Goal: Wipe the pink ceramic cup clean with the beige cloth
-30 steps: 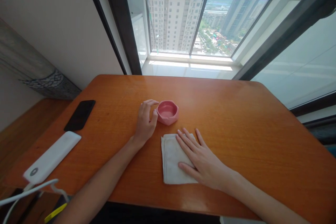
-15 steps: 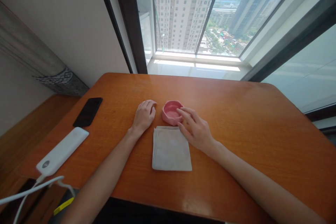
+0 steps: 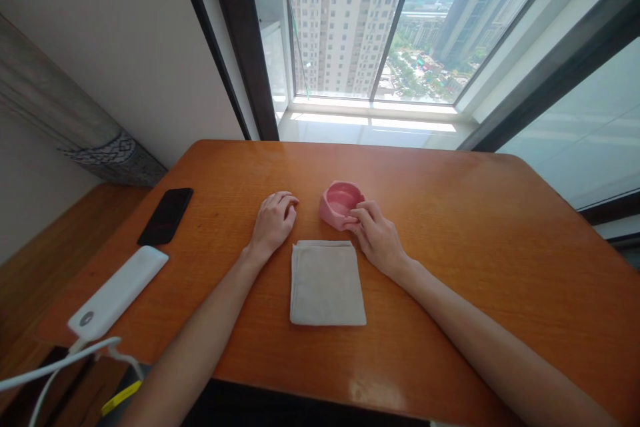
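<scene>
We see our right hand (image 3: 376,235) with fingers (image 3: 361,215) pinching the near rim of a small, faceted pink bowl (image 3: 340,200), tilted on the glossy wooden counter (image 3: 475,227). Our left hand (image 3: 274,220) rests nearby, its fingers loosely together, beside a square folded beige cloth (image 3: 326,282).

A folded square beige cloth (image 3: 327,282) is laid flat on the glossy orange-brown wooden tabletop (image 3: 475,233). Just beyond the cloth's far right corner, a small pink faceted bowl (image 3: 341,203) is pinched at its near rim by the right hand (image 3: 376,237) and appears tilted. Beyond the cloth's far left corner, the left hand (image 3: 274,220) is rested palm down, apart from the bowl. Well to the left of the cloth, a flat black phone (image 3: 165,215) and a long white power bank (image 3: 118,292) with a white cable (image 3: 55,363) are laid.
</scene>
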Tool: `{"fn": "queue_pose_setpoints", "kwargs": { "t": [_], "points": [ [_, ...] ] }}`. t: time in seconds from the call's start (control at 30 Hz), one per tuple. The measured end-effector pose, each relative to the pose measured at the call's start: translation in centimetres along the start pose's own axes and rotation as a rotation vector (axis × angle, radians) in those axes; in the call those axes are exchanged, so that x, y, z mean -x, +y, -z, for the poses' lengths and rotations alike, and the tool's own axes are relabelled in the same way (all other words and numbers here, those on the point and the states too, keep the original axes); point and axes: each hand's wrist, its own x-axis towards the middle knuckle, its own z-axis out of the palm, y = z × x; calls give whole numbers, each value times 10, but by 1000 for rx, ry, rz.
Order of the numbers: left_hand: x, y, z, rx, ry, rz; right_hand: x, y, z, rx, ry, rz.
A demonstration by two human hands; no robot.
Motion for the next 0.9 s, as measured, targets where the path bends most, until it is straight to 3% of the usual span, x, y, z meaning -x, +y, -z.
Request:
{"fn": "queue_pose_setpoints", "kwargs": {
  "t": [0.17, 0.33, 0.47, 0.67, 0.9],
  "points": [
    [0, 0, 0, 13, 6, 5, 11, 45, 35, 197, 210, -214],
    [0, 1, 0, 8, 7, 8, 28, 99, 68, 437, 284, -519],
    [0, 1, 0, 8, 7, 6, 40, 130, 85, 497, 364, -664],
    [0, 0, -1, 5, 10, 5, 48, 153, 94, 499, 457, -705],
    [0, 0, -2, 0, 12, 0, 52, 157, 94, 475, 461, -738]
  ]
}}
